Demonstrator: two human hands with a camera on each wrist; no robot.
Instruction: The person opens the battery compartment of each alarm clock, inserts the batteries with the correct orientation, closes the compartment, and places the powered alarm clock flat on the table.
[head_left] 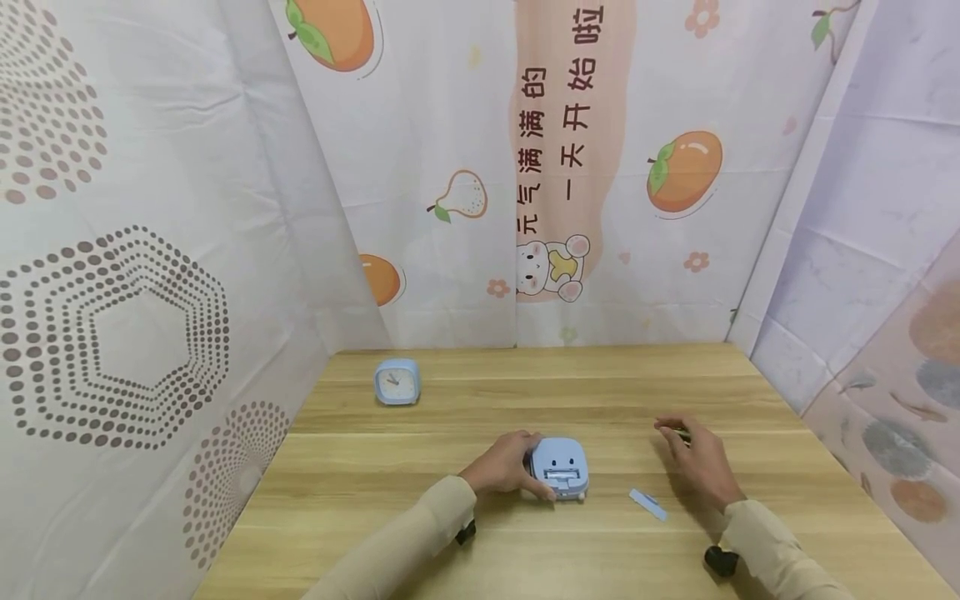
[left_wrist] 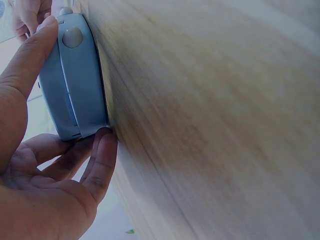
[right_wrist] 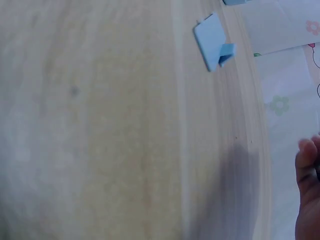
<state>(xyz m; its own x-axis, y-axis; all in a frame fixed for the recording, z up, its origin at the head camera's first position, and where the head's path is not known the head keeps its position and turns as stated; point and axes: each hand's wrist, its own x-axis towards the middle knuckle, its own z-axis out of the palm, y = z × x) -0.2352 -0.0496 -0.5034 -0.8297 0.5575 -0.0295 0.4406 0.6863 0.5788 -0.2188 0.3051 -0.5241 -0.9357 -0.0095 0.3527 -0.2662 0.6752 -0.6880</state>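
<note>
A light blue alarm clock (head_left: 561,461) lies face down on the table, its back with two dark knobs and an uncovered battery slot turned up. My left hand (head_left: 507,467) grips it from the left. In the left wrist view the thumb lies along one edge of the clock (left_wrist: 82,85), with fingers at the opposite edge. To the right, my right hand (head_left: 699,458) is raised over the table and pinches a small dark-green battery (head_left: 682,433), mostly covered by the fingers. Between the hands lies the blue battery cover (head_left: 647,503), also seen in the right wrist view.
A second light blue clock (head_left: 397,382) stands upright at the back left of the wooden table (head_left: 480,392), its dial facing forward. Printed curtains (head_left: 427,125) hang behind the table and along both sides.
</note>
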